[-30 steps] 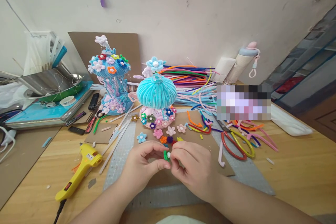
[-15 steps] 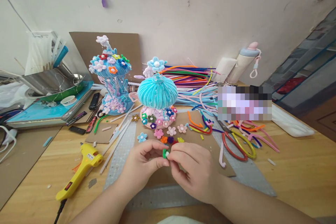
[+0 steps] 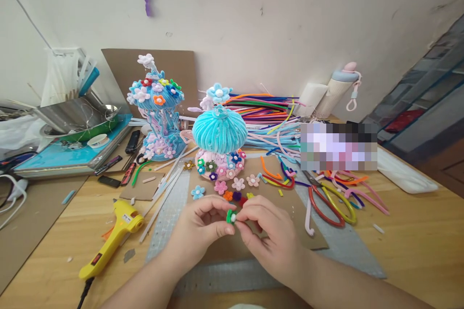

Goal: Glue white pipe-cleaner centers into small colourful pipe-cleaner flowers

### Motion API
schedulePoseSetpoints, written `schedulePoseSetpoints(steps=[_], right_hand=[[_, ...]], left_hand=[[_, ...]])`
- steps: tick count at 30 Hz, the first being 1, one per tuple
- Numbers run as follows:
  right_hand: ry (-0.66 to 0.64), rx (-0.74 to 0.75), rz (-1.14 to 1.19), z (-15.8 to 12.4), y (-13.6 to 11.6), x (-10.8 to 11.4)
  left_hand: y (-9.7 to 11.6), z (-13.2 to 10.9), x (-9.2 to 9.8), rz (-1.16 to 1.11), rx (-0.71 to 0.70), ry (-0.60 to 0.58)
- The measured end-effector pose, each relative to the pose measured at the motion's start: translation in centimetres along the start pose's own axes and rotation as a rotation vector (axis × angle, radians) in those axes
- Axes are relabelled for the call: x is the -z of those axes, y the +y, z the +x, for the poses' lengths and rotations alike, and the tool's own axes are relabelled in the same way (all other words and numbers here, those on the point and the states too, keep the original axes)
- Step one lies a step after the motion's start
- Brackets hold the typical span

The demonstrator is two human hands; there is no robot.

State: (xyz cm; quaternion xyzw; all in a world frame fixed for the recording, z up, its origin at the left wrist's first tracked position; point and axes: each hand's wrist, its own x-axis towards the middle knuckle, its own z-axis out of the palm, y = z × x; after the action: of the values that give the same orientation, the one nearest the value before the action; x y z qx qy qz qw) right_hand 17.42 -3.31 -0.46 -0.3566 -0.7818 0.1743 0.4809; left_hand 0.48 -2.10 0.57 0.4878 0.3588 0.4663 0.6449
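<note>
A small green pipe-cleaner flower (image 3: pixel 230 216) with a white centre is pinched between my two hands above the cardboard. My left hand (image 3: pixel 203 224) grips its left side between thumb and fingers. My right hand (image 3: pixel 270 231) pinches its right side at the white centre. Just beyond my fingers lie loose fuzzy flowers: a blue one (image 3: pixel 198 192), a pink one (image 3: pixel 220 187), an orange one (image 3: pixel 228 195) and several others. Behind them stands a turquoise fuzzy dome (image 3: pixel 220 130) over a pink base (image 3: pixel 232 166) covered in small flowers.
A yellow glue gun (image 3: pixel 112 236) lies at the left. Scissors (image 3: pixel 326 203) and bent pipe cleaners (image 3: pixel 357 188) are on the right. A blue flowered mushroom-like piece (image 3: pixel 155 106) stands behind, left of bundled pipe cleaners (image 3: pixel 261 108). A metal bowl (image 3: pixel 76 116) sits at the far left.
The green flower is turned and shows more between my fingertips. My right fingers have shifted slightly away from my left hand. The whole view has moved a little.
</note>
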Motion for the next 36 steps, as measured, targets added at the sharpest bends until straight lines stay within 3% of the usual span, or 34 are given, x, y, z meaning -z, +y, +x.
schedulePoseSetpoints(steps=[18, 21, 24, 29, 32, 36], right_hand=[[-0.053, -0.033, 0.022, -0.06, 0.07, -0.14], [0.005, -0.113, 0.16, -0.28, 0.04, -0.01], [0.079, -0.296, 0.342, -0.35, 0.28, -0.07], [-0.173, -0.583, 0.635, -0.11, 0.71, -0.67], [-0.24, -0.573, 0.718, -0.09, 0.41, -0.86], [-0.199, -0.495, 0.533, -0.15, -0.08, -0.82]], left_hand=[[0.08, 0.17, -0.13, 0.176, -0.02, 0.045], [-0.04, 0.02, 0.03, 0.071, 0.028, 0.029], [-0.09, -0.08, 0.26, -0.017, 0.063, 0.009], [0.0, 0.28, 0.37, -0.065, 0.015, 0.014], [-0.04, 0.48, 0.24, -0.087, 0.006, -0.011], [-0.33, 0.32, 0.13, -0.096, 0.064, -0.047]])
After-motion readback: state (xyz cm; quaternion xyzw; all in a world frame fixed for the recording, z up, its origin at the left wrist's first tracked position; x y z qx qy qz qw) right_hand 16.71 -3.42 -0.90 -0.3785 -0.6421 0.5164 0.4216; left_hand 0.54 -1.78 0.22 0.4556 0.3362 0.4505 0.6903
